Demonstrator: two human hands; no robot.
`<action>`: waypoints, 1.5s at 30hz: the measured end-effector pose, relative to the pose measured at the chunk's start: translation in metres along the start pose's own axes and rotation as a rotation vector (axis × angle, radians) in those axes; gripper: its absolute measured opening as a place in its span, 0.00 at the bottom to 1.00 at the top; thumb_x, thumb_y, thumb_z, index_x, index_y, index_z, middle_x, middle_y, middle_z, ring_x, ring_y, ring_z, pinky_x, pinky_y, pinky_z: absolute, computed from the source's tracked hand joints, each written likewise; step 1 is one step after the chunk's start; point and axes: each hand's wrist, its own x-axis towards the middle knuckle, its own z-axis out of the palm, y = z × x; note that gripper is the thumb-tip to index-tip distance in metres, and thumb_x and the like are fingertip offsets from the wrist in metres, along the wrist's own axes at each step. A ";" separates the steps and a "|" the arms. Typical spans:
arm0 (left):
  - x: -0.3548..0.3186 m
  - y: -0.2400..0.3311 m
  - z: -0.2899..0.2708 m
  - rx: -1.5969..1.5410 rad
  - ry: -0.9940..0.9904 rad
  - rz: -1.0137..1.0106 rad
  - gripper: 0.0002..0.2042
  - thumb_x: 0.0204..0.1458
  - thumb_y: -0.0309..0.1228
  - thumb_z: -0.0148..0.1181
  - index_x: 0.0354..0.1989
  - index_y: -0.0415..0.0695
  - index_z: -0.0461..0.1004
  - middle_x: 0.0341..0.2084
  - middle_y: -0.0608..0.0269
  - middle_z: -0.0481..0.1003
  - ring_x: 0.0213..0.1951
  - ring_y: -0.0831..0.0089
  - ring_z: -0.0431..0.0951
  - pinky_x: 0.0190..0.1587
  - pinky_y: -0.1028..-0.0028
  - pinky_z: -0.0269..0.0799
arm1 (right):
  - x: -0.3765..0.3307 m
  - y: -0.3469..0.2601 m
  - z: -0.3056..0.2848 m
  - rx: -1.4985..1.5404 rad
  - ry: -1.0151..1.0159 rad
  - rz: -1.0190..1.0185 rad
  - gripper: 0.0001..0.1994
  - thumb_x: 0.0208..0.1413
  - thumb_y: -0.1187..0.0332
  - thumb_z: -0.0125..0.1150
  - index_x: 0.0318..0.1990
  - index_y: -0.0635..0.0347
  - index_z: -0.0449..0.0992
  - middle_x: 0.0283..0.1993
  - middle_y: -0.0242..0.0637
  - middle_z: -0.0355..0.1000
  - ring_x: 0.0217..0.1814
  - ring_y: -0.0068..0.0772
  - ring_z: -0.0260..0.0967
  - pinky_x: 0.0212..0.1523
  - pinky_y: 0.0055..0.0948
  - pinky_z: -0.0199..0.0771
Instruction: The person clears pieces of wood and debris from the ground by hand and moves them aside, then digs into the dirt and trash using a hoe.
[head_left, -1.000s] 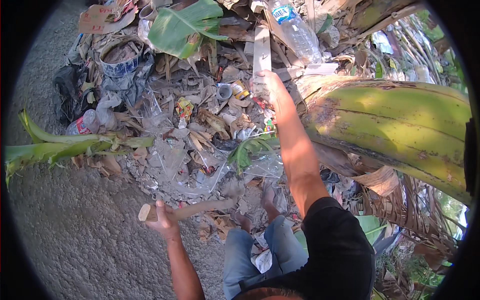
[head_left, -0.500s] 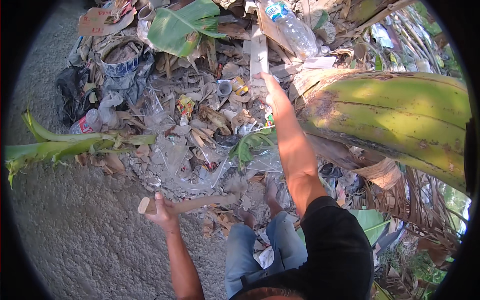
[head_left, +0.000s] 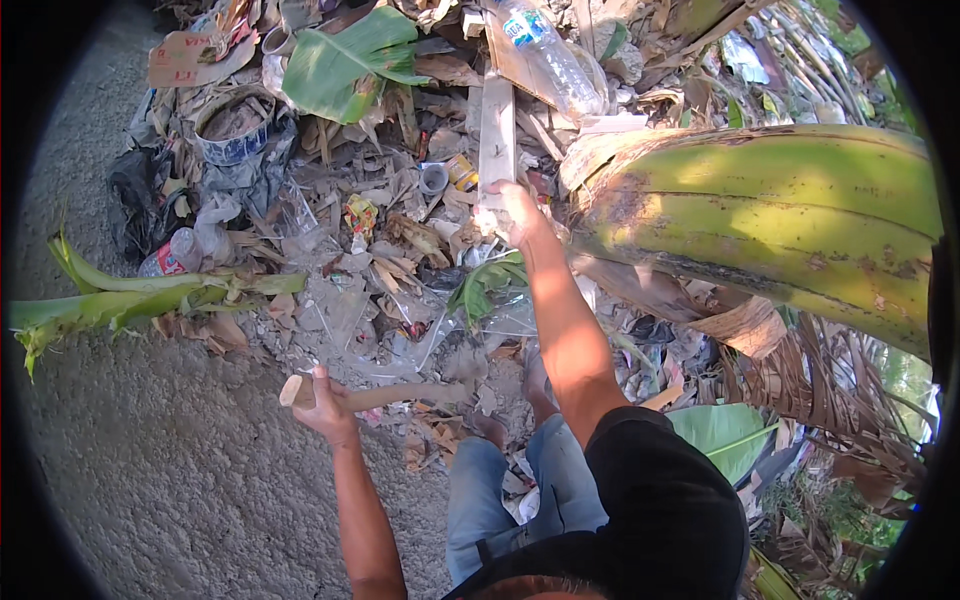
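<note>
My left hand (head_left: 325, 408) is closed round a pale wooden handle (head_left: 405, 393) near its blunt end. The handle lies roughly level in front of my feet, and what its right end joins blends into the grey dirt. Further out, my right hand (head_left: 515, 213) grips the near end of a narrow, pale wooden board (head_left: 497, 130). That board points away from me, its far part lying among the litter beside a clear plastic bottle (head_left: 550, 55). Just left of my right hand are a grey cup (head_left: 433, 179) and a yellow container (head_left: 461, 172).
A thick green banana trunk (head_left: 750, 205) crosses the right side. Litter and dry leaves cover the middle, with a dirt-filled bucket (head_left: 235, 130) and a banana leaf (head_left: 350, 65). A cut green stalk (head_left: 170, 298) reaches onto rough grey ground (head_left: 180, 460) at left.
My right hand has drawn nearer to me and now wraps the board's end, which has come nearer with it. My left hand and the handle have barely moved.
</note>
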 end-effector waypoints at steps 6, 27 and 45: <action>-0.010 0.009 -0.002 -0.003 -0.029 -0.020 0.15 0.48 0.37 0.61 0.20 0.40 0.66 0.10 0.65 0.66 0.12 0.76 0.65 0.17 0.77 0.60 | -0.119 0.035 -0.004 0.124 -0.096 0.070 0.13 0.44 0.67 0.55 0.36 0.65 0.68 0.27 0.41 0.69 0.25 0.34 0.69 0.24 0.31 0.70; 0.037 0.009 0.018 0.051 -0.002 -0.090 0.15 0.47 0.36 0.63 0.21 0.37 0.67 0.11 0.65 0.65 0.11 0.76 0.64 0.15 0.75 0.58 | -0.294 0.110 -0.021 0.095 0.033 0.227 0.10 0.50 0.66 0.54 0.36 0.62 0.70 0.29 0.36 0.71 0.26 0.29 0.70 0.25 0.28 0.71; 0.031 0.002 0.019 0.083 -0.118 -0.120 0.19 0.48 0.42 0.61 0.20 0.36 0.71 0.11 0.65 0.65 0.17 0.75 0.64 0.23 0.72 0.62 | -0.263 0.145 0.005 0.037 0.218 0.105 0.11 0.45 0.67 0.58 0.32 0.67 0.75 0.24 0.38 0.70 0.21 0.28 0.66 0.20 0.29 0.64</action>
